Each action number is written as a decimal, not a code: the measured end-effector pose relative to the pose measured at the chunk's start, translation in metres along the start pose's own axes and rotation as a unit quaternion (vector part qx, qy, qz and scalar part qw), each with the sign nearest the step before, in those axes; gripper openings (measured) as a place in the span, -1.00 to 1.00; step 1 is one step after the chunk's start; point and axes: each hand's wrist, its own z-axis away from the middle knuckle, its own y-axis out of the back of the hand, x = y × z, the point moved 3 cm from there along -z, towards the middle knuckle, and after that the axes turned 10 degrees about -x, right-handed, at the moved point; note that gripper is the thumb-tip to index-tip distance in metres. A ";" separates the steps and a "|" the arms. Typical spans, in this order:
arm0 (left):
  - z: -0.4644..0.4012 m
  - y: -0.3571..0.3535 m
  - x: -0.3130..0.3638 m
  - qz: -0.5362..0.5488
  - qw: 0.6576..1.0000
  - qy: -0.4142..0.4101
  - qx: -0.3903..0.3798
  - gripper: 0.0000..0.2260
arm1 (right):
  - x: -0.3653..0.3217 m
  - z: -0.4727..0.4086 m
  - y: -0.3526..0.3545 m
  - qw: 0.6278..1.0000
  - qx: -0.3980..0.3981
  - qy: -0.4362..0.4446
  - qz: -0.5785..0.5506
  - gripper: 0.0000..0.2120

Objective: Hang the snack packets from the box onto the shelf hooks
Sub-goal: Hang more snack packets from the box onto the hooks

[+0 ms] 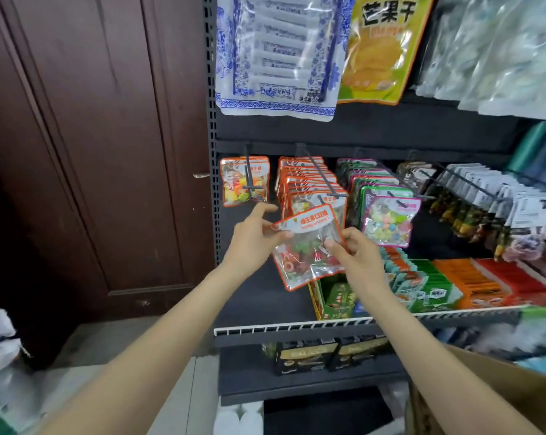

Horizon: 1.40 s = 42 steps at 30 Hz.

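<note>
Cardboard from the box (498, 400) fills the lower right corner, closest to the lens, under the right forearm. Behind it stands the dark shelf unit (359, 130), the biggest thing in view, its perforated upright running down beside a brown wooden door (86, 152). Large bags hang along the top row: a blue-and-white packet (278, 54) and a yellow mango bag (388, 48). Below them, hooks carry rows of small packets; the second hook (320, 174) holds a full stack of orange-edged candy packets (309, 186), and a single similar packet (245, 180) hangs on the first hook to its left. Flat boxes line the wire-edged shelf (297, 326) underneath.

Both hands hold one orange-edged snack packet (306, 246) up, tilted, just in front of the second hook's stack. The left hand (253, 237) pinches its upper left edge between thumb and curled fingers, index finger pointing outward. The right hand (356, 249) pinches the right edge, fingers curled around it.
</note>
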 end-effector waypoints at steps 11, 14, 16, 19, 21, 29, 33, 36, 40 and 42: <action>-0.011 -0.092 0.057 0.029 0.992 -0.112 -0.058 -0.53 | 0.019 0.034 0.081 0.997 0.062 0.034 0.036 -0.64; -0.018 -0.116 0.067 -0.001 0.990 -0.119 -0.070 -0.58 | 0.029 0.035 0.100 0.997 0.065 0.009 0.032 -0.62; -0.024 -0.130 0.073 -0.033 0.991 -0.111 -0.073 -0.66 | 0.036 0.034 0.114 0.998 0.057 0.000 0.020 -0.61; -0.030 -0.152 0.082 -0.061 0.986 -0.093 -0.123 -0.48 | 0.044 0.031 0.136 0.999 0.042 -0.006 0.013 -0.50; -0.035 -0.167 0.085 -0.072 0.983 -0.068 -0.152 -0.28 | 0.048 0.027 0.152 1.000 0.017 -0.003 0.012 -0.44; -0.053 -0.200 0.098 -0.050 0.994 -0.027 -0.095 -0.22 | 0.078 0.002 0.204 0.994 -0.106 -0.020 -0.023 -0.20; -0.050 -0.210 0.102 -0.063 0.996 -0.016 -0.058 -0.23 | 0.084 -0.006 0.210 0.991 -0.133 -0.008 0.000 -0.19; -0.053 -0.214 0.100 -0.127 0.991 -0.001 -0.042 -0.23 | 0.089 -0.012 0.204 0.990 -0.140 -0.008 -0.018 -0.24; -0.052 -0.201 0.089 -0.196 0.980 0.020 -0.024 -0.24 | 0.084 -0.019 0.186 0.987 -0.157 0.012 -0.028 -0.40; -0.047 -0.186 0.082 -0.193 0.981 0.030 -0.006 -0.25 | 0.079 -0.023 0.170 0.985 -0.170 0.027 -0.017 -0.41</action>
